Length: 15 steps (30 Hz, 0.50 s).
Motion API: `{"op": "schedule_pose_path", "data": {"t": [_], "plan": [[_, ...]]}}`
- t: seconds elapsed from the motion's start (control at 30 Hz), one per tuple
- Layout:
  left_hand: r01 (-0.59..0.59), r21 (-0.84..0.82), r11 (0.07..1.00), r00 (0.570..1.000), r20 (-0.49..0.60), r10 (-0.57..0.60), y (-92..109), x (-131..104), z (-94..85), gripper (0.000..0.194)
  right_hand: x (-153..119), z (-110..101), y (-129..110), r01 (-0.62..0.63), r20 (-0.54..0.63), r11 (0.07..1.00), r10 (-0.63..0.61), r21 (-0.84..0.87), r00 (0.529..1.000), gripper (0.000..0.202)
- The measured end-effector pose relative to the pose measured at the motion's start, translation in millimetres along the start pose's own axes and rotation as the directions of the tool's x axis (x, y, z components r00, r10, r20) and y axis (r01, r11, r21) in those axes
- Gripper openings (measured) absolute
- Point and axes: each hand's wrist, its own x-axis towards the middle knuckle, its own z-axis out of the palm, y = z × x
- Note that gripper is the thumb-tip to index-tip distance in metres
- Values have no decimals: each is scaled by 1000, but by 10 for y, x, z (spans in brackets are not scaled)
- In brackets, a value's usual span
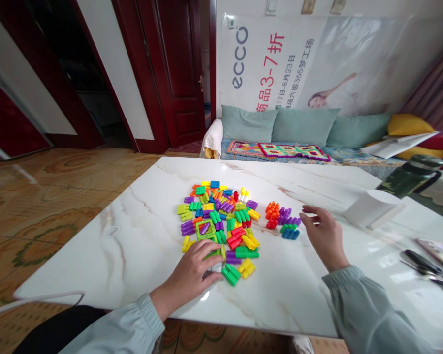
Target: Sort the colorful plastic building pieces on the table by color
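A loose heap of plastic building blocks (221, 205) in many colours lies in the middle of the white table. At the heap's near edge, my left hand (197, 265) is curled round a light-green frame block (218, 251); a greyish part shows between thumb and fingers. Close to its thumb lie a green block (231, 274) and a yellow block (247, 268). My right hand (325, 236) hovers with fingers apart, nothing visible in them. Just left of it stands a grouped cluster of orange blocks (272, 211), purple blocks (286, 216), green blocks and blue blocks (290, 234).
On the marbled table (133, 246), a white box-like object (374, 209), a camouflage flask (409, 176), a phone (437, 250) and dark-handled keys or tools (424, 265) lie to the right. A cable (59, 296) crosses the left corner. Beyond is a cushioned sofa (306, 125).
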Motion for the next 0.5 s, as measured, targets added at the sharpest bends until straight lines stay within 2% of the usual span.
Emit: {"op": "schedule_pose_path", "data": {"t": [0.03, 0.1, 0.2, 0.3, 0.4, 0.5], "plan": [[0, 0, 1000, 1000, -2, 0, 6, 3, -3, 24, -89, 2, -117, 76, 7, 995, -77, 62, 997, 25], [-2, 4, 1000, 1000, -10, 2, 19, 12, -11, 22, -295, 33, -340, 231, 105, 959, -250, 166, 962, 22], [-2, 14, 1000, 1000, -21, 3, 28, 21, -18, 20, -584, 127, -583, 379, 297, 896, -435, 230, 850, 20], [1, 19, 1000, 1000, -16, -1, 30, 21, -19, 19, -736, 229, -703, 433, 382, 871, -490, 230, 783, 19], [9, 19, 1000, 1000, -14, -9, 34, 23, -25, 18, -760, 307, -762, 495, 419, 847, -528, 193, 739, 33], [12, 16, 1000, 1000, -24, -12, 44, 31, -55, 20, -756, 369, -815, 508, 458, 845, -523, 167, 719, 42]]}}
